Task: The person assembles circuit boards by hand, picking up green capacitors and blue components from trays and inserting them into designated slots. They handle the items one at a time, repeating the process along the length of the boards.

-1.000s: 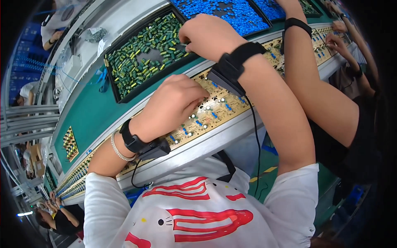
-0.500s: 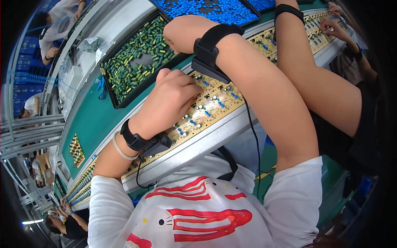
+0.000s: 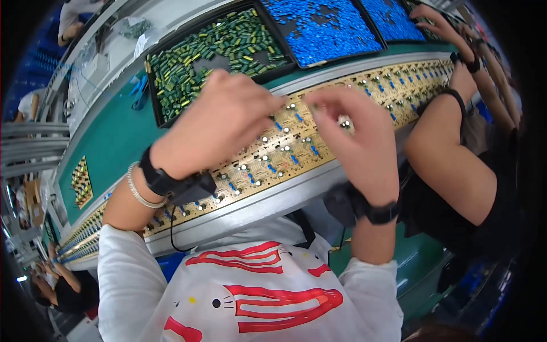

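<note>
My left hand (image 3: 225,122) is over the long tan circuit boards (image 3: 250,196), its fingers drawn together and pointing right. Whatever may be in its fingertips is hidden. To its right, my right hand (image 3: 364,142) curls above the same boards with thumb and forefinger pinched. A small dark bit shows at that pinch, too blurred to name. Blue components (image 3: 272,169) and round white-topped capacitors (image 3: 265,158) stand in the boards between and below my hands. Behind my left hand lies a black tray (image 3: 152,94) full of green and yellow cylindrical components (image 3: 176,68).
Black-rimmed trays of blue components (image 3: 325,34) stand at the back. A silver rail (image 3: 245,211) edges the boards in front. On the green table lies a small populated board (image 3: 82,182). Co-workers' arms (image 3: 456,122) reach in from the right, one hand (image 3: 436,23) at a tray.
My right hand has come back from beside the green component tray to above the boards, near my left hand. A co-worker's arm has moved back to the right. The view has shifted.
</note>
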Demonstrator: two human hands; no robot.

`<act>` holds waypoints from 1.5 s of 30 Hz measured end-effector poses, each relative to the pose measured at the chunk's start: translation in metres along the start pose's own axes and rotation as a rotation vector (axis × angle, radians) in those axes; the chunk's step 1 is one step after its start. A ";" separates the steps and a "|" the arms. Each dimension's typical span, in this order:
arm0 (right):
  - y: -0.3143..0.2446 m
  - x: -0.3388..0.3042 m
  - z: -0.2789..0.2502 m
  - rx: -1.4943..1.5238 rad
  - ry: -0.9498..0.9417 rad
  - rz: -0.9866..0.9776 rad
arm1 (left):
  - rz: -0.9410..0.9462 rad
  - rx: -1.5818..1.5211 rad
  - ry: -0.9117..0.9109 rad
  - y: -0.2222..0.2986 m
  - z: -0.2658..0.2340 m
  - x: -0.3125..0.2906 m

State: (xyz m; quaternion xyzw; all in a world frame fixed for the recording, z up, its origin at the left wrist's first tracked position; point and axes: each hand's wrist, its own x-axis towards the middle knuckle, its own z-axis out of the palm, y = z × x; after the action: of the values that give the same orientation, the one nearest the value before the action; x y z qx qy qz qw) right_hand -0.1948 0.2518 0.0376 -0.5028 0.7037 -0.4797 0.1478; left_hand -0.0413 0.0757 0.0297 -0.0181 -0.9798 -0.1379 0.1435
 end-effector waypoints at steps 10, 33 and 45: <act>0.011 -0.058 0.011 0.009 -0.165 0.146 | -0.270 -0.079 -0.069 -0.076 -0.045 -0.035; 0.001 -0.054 0.026 -0.399 -0.181 0.085 | -0.312 0.102 0.314 -0.068 -0.019 -0.036; 0.002 -0.061 0.024 -0.380 -0.187 0.086 | -0.451 -0.222 0.220 -0.050 -0.022 -0.024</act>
State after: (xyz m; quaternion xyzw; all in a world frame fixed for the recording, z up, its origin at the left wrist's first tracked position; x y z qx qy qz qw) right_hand -0.1520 0.2915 0.0076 -0.5338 0.7854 -0.2827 0.1353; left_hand -0.0158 0.0220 0.0294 0.2002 -0.9165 -0.2739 0.2119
